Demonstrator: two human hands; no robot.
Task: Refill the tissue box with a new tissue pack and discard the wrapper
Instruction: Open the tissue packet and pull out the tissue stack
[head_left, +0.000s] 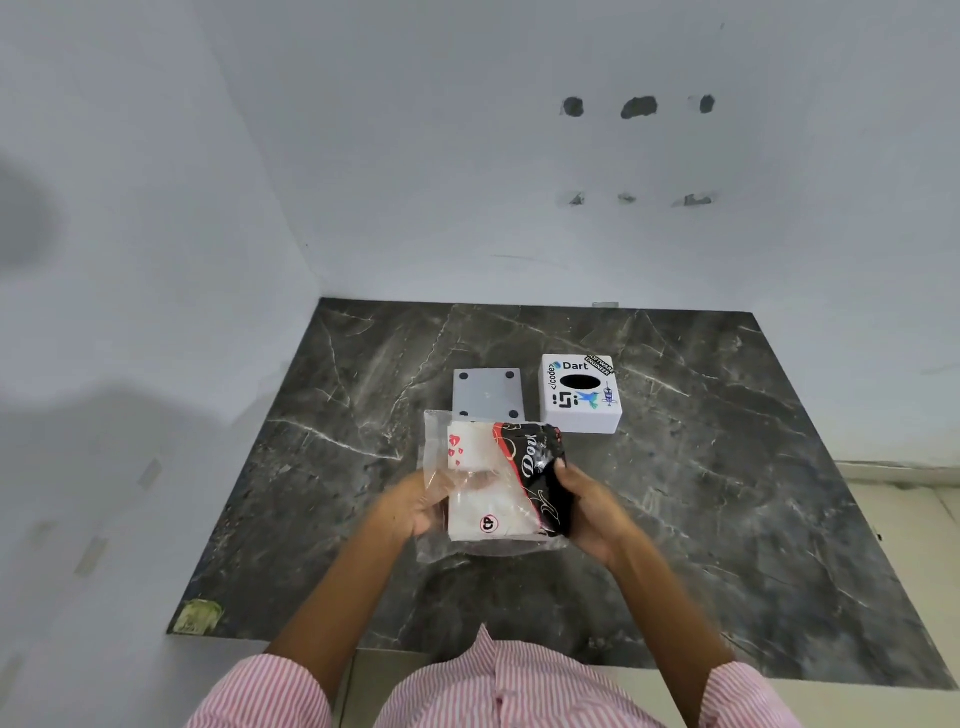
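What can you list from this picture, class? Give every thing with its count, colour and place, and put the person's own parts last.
tissue pack: one, white tissues in a clear wrapper printed black and red, held above the slab's middle.
tissue box: one, white with stickers and a dark oval slot, on the slab behind the pack, to the right.
base plate: one, grey with four dark corner pads, flat on the slab left of the box.
marble slab: one, dark grey with white veins, in the wall corner.
wall: pale grey, several holes upper right.
left hand: one, gripping the pack's left side.
right hand: one, gripping the pack's right side.
sleeves: pink-and-white striped, bottom edge.
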